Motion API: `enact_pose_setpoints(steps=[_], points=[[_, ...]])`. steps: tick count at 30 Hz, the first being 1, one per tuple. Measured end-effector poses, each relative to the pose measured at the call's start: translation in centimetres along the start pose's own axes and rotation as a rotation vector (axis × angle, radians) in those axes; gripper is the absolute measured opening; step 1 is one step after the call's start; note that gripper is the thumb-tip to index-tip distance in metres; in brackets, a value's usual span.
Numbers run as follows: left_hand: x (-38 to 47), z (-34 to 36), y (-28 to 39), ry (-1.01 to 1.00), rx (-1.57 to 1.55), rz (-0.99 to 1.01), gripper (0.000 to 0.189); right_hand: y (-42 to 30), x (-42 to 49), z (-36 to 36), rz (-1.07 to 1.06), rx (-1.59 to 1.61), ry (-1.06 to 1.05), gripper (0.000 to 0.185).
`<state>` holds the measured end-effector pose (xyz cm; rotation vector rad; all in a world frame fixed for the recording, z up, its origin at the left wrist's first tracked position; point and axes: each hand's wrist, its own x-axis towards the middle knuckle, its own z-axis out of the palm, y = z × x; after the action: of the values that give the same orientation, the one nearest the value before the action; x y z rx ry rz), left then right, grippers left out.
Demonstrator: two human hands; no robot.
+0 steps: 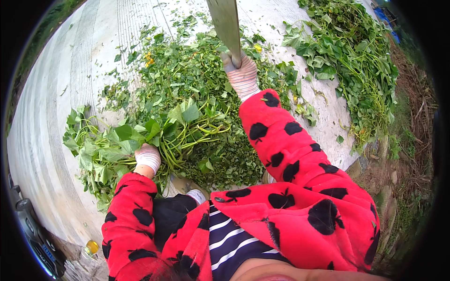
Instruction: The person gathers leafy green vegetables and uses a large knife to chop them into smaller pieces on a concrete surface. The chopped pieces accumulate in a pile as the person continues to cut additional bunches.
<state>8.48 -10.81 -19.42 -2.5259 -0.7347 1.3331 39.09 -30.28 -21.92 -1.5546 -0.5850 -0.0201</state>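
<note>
My left hand [147,157], in a striped work glove, grips a bundle of leafy green vines [116,147]; the leaves hide most of its fingers. Cut stems of the bundle point right, over a broad heap of chopped leaves [197,66] on the concrete. My right hand [242,72], gloved the same way, is closed around the handle of a large knife with a wide flat blade [225,24]. That blade is raised, apart from the bundle, and runs out of the top of the view.
A big pile of uncut vines [348,63] lies at the right, by the edge of the concrete slab [52,116]. Past that edge is earth with dry stalks [415,105]. One of my shoes [182,184] stands beside the heap. A car [35,239] is at the lower left.
</note>
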Motion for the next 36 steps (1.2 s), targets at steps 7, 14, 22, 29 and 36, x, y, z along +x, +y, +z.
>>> enact_pose_setpoints(steps=[7,14,22,29,36], points=[[0.2,0.5,-0.3,0.074,-0.057,-0.056,0.028,4.2,-4.3,-6.5,0.735,-0.737,-0.581,0.04],[1.0,0.8,-0.1,0.034,-0.01,-0.058,0.025,0.2,-1.3,-2.1,0.076,0.031,0.012,0.017],[0.2,0.8,0.2,-0.054,-0.098,-0.081,0.033,2.6,-4.9,-7.7,0.565,-0.685,-0.491,0.036],[0.4,1.6,0.5,-0.048,-0.004,-0.039,0.027,-0.1,-4.3,-1.8,0.172,-0.104,-0.096,0.018],[1.8,4.7,0.3,-0.075,-0.032,-0.013,0.027,2.2,-5.1,-7.4,0.622,-0.681,-0.49,0.032]])
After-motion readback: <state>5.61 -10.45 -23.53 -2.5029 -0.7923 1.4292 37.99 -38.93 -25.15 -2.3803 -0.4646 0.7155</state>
